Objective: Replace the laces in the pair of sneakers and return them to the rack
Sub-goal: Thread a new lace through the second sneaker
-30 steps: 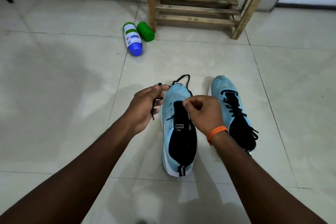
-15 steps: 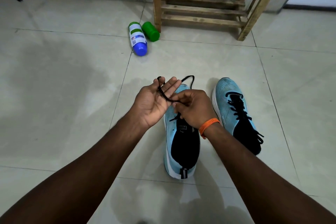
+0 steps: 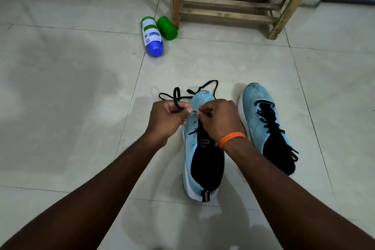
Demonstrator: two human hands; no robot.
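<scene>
Gripping black lace (image 3: 176,97) in curled left hand (image 3: 166,121) fingers; right hand (image 3: 221,122) pinching it over sneaker (image 3: 190,148), tongue tag (image 3: 204,141) PUMA.

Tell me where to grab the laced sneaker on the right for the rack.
Take the laced sneaker by its heel collar, from above on the near side. It stands upright on its sole, toe pointing away toward the rack, so the open collar faces up at the end nearest you. Loose lace ends trail there; probably keep fingers off them.
</scene>
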